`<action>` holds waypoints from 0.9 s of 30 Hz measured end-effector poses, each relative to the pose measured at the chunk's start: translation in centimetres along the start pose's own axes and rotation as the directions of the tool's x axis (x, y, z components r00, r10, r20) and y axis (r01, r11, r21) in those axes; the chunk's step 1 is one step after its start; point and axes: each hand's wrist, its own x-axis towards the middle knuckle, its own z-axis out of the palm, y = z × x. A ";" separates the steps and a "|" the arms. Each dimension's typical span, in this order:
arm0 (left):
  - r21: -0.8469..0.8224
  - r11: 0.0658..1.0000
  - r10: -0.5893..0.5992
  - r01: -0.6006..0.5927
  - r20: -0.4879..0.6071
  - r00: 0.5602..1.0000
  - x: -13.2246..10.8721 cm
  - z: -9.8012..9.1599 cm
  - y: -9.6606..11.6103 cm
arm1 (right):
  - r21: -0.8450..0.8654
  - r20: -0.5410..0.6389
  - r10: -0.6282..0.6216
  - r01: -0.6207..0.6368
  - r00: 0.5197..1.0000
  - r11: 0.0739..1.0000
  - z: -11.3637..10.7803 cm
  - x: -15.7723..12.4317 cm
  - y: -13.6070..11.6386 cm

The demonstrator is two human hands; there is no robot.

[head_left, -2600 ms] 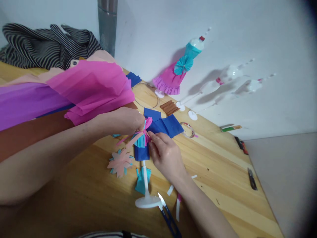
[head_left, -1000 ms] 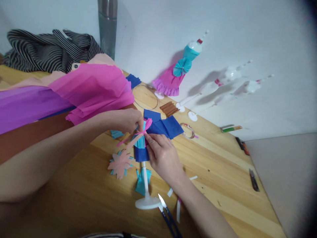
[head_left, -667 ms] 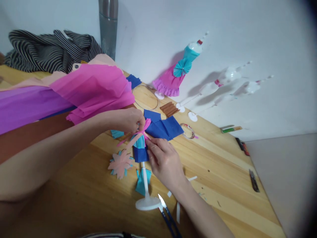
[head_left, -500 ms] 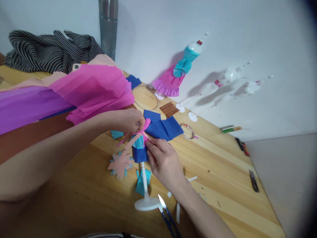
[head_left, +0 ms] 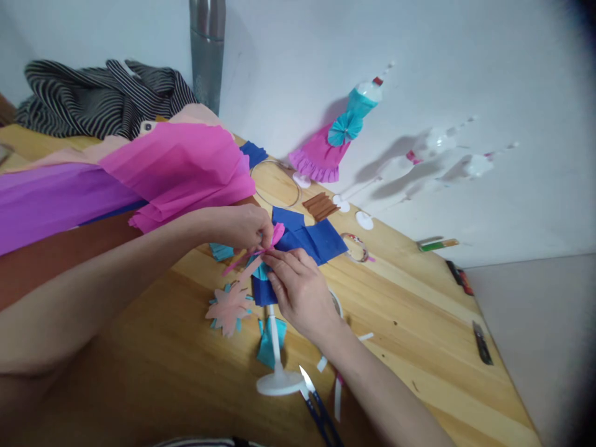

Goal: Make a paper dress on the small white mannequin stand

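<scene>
A doll-like figure dressed in crepe paper stands on a white plastic stand [head_left: 279, 383] with a round base. It wears a dark blue paper skirt [head_left: 263, 292] under pleated teal paper [head_left: 261, 271], with pink crepe paper [head_left: 278, 232] at the top. My left hand [head_left: 249, 226] is closed, pinching the pink paper from the left. From the right, my right hand [head_left: 300, 288] presses its fingertips together on the pink strip at the figure's waist, covering part of the teal paper. A peach strip [head_left: 250, 271] hangs below the fingers.
Scissors [head_left: 319, 406] lie beside the stand's base. A peach paper flower [head_left: 229, 310] is left of the figure, and blue paper [head_left: 311, 239] behind it. Large pink crepe sheets [head_left: 186, 167] cover the left. A dressed figure [head_left: 344, 127] stands near the wall; a cutter [head_left: 482, 343] lies right.
My right hand has moved up and left, from the edge of the teal paper to the pink strip at the waist. My left hand keeps its pinch.
</scene>
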 end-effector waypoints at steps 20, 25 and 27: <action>-0.024 0.997 -0.072 0.073 0.040 0.997 -0.5 -0.6 0.4 | -0.150 -0.089 -0.110 0.096 0.990 0.984 -0.3 -1.5 -0.1; -0.122 0.987 -0.104 0.103 0.003 0.995 -1.8 -1.9 0.9 | 0.006 -0.101 -0.018 0.019 0.995 1.000 -1.2 -2.7 -1.5; -0.148 0.985 -0.095 0.087 -0.044 0.995 -2.3 -2.4 1.3 | 0.084 -0.021 -0.029 0.030 0.999 0.996 -1.4 -3.2 -3.0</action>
